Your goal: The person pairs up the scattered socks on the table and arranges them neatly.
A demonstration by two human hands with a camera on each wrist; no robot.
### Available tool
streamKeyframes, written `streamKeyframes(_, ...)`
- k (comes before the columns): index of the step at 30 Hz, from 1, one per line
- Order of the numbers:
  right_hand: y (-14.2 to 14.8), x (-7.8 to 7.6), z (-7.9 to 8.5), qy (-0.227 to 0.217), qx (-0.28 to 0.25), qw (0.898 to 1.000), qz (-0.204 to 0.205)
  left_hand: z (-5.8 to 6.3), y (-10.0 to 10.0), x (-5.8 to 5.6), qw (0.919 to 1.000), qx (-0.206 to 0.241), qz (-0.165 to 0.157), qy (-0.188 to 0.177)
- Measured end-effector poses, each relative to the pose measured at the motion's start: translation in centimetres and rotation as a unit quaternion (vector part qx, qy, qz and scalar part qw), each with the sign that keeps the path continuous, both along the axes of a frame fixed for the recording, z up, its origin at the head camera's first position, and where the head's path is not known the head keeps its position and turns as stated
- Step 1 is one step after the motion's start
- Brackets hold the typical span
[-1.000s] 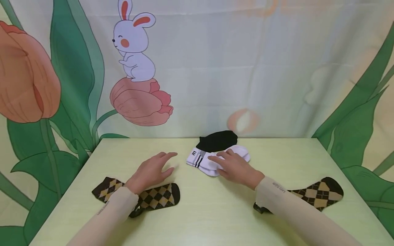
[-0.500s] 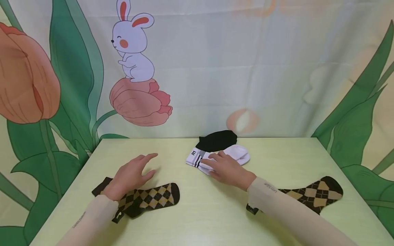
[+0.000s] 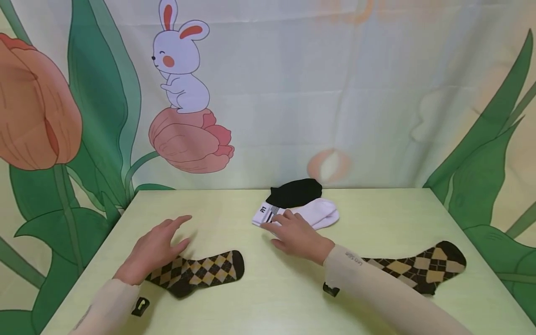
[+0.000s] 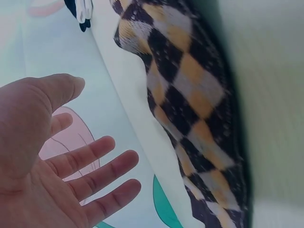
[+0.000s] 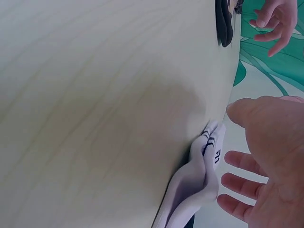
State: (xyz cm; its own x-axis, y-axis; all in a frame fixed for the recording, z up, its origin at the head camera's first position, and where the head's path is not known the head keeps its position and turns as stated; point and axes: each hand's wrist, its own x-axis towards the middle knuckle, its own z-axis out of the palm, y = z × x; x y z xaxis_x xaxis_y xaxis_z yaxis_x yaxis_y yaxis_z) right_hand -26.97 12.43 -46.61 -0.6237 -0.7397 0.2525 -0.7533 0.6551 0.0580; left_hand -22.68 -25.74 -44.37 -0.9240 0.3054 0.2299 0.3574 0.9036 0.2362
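My left hand (image 3: 151, 251) hovers over the cuff end of a brown-and-tan argyle sock (image 3: 211, 270), fingers loosely spread and holding nothing. In the left wrist view the same patterned sock (image 4: 190, 95) lies beside the spread fingers. My right hand (image 3: 299, 237) is held above a pair of white socks (image 3: 320, 211) with dark stripes at the cuff, partly covering them in the head view. Its fingers, apart from the white socks (image 5: 192, 190) in the right wrist view, are relaxed and grip nothing. Behind the white pair lies a black sock (image 3: 295, 193).
A second argyle sock (image 3: 435, 265) lies at the table's right, partly hidden under my right forearm. Everything rests on a pale yellow-green table (image 3: 268, 302). At its far edge hangs a curtain (image 3: 268, 93) printed with a rabbit and tulips.
My left hand has drifted left and slightly down, now covering the argyle sock's cuff. The right hand has shifted a little left over the white socks. None of the socks has moved.
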Motion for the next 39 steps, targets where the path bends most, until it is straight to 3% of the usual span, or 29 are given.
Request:
streamKeyframes(11, -1.8, 0.4, 0.0, -0.009, 0.011, 1.000, 0.011, -0.6, -2.0, 1.1, 0.9996, 0.009, 0.015, 0.024)
streamKeyframes(18, -3.0, 0.7, -0.1, -0.014, 0.035, 0.999, 0.014, -0.9, -2.9, 1.5, 0.9995, 0.001, 0.032, 0.008)
streamKeyframes(35, -5.8, 1.4, -0.7, 0.001, 0.056, 0.997, 0.057, -2.0, -4.6, 1.9, 0.9990, 0.001, 0.028, -0.036)
streamKeyframes(39, -6.4, 1.6, -0.8, 0.006, 0.057, 0.996, 0.071, -2.3, -4.9, 1.8, 0.9992, 0.001, 0.015, -0.037)
